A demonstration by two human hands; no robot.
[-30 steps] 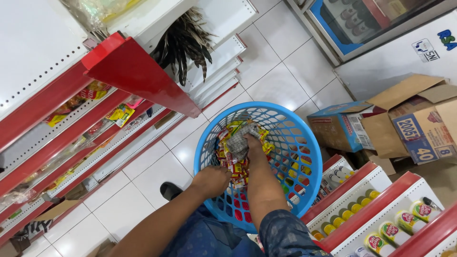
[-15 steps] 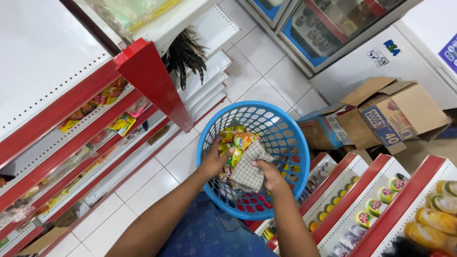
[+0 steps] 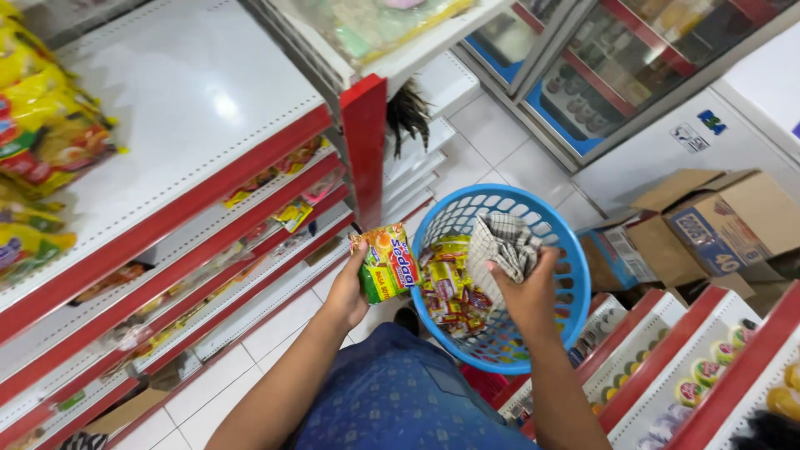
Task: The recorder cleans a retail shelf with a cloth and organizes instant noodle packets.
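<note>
My left hand (image 3: 348,289) holds a yellow, green and orange noodle packet (image 3: 386,262), lifted to the left of a round blue plastic basket (image 3: 567,258) on the white tiled floor. My right hand (image 3: 530,292) grips a grey checked cloth (image 3: 502,243) over the basket's middle. Inside the basket lie several more yellow and red packets (image 3: 446,285). A white shelf board with a red front edge (image 3: 175,108) stands empty just left of the lifted packet.
Red-and-white store shelves run along the left with yellow snack bags (image 3: 42,133) at the far left. Another rack with cup products (image 3: 708,375) stands at lower right. Open cardboard boxes (image 3: 708,221) and a glass-door cooler (image 3: 617,67) lie beyond the basket.
My left hand has lifted one packet out of the basket and moved it left toward the shelf. My right hand has raised the cloth. The view has tilted up toward the shelves.
</note>
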